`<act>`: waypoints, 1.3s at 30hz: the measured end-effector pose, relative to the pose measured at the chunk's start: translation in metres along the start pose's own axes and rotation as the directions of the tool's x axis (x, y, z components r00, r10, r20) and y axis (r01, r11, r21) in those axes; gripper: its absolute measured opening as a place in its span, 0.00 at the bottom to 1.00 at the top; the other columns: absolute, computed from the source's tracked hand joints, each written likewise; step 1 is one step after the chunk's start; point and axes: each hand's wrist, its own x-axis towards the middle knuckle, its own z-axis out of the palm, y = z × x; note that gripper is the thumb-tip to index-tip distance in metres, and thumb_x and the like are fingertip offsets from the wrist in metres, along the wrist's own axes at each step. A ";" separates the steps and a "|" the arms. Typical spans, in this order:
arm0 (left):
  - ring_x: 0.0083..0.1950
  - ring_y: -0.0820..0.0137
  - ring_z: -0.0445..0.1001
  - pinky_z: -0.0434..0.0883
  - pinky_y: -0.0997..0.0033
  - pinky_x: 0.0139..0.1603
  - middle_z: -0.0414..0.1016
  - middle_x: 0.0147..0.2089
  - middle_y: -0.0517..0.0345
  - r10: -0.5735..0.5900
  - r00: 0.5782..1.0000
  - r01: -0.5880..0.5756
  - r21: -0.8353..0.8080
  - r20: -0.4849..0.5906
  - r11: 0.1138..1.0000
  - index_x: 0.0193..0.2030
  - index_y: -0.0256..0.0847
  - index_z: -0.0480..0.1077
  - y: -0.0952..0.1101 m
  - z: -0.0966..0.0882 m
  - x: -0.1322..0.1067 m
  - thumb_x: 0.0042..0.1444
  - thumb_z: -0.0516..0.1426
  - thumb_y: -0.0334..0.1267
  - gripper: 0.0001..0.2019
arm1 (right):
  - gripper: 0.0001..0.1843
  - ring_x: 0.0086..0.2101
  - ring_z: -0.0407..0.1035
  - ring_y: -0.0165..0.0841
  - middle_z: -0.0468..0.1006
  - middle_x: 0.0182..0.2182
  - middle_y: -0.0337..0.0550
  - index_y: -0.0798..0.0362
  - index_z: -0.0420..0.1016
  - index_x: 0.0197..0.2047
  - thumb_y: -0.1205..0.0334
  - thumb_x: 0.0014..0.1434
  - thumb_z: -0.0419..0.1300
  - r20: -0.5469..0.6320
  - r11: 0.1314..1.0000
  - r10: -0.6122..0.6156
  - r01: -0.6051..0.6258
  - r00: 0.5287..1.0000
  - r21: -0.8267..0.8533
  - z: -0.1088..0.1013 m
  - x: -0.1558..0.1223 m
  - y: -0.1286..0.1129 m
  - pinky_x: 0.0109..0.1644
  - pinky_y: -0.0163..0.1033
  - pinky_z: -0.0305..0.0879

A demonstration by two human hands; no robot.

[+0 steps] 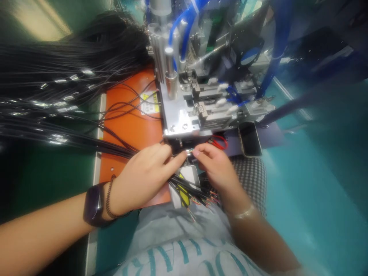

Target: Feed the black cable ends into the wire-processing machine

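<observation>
My left hand [146,174] is closed over a bundle of black cables [181,184], whose stripped ends with thin coloured wires [205,201] fan out below my palm. Its thumb and a finger reach to a small shiny piece [188,152] at the front of the machine. My right hand [215,163] pinches thin wires at the other side of that piece, fingertips close to those of the left. The exact form of the small piece is too tiny to tell. Above both hands stands the machine's metal plate [179,117].
Long black cables [57,130] run in from the left over an orange base [130,130]. Red-handled pliers or scissors [219,142] and a phone [250,140] lie right of the machine. Blue air hoses [184,27] rise above metal cylinders. A checked cloth [251,180] is beside my right wrist.
</observation>
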 end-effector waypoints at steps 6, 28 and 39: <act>0.35 0.67 0.63 0.64 0.67 0.33 0.66 0.37 0.51 0.015 1.000 -0.015 0.004 0.026 1.000 0.59 0.38 0.61 0.001 -0.002 0.001 0.61 0.45 0.30 0.19 | 0.08 0.22 0.54 0.25 0.61 0.21 0.31 0.52 0.68 0.29 0.56 0.54 0.60 -0.008 0.999 -0.037 0.037 0.999 -0.034 0.002 0.000 -0.001 0.26 0.33 0.51; 0.36 0.63 0.62 0.61 0.64 0.32 0.63 0.38 0.52 -0.023 0.993 0.013 0.091 0.116 0.996 0.62 0.45 0.59 0.004 -0.002 0.004 0.59 0.48 0.28 0.24 | 0.05 0.27 0.61 0.27 0.68 0.26 0.35 0.52 0.70 0.31 0.60 0.55 0.58 -0.092 0.986 -0.150 0.141 0.984 -0.094 0.009 0.003 0.001 0.30 0.32 0.58; 0.36 0.65 0.64 0.64 0.65 0.34 0.66 0.39 0.53 -0.038 0.994 0.032 0.062 0.099 0.998 0.55 0.40 0.64 0.001 -0.005 0.005 0.59 0.47 0.27 0.18 | 0.07 0.27 0.63 0.27 0.71 0.27 0.35 0.52 0.71 0.33 0.59 0.52 0.60 -0.091 0.994 -0.104 0.102 0.990 -0.026 0.007 0.007 0.000 0.30 0.32 0.58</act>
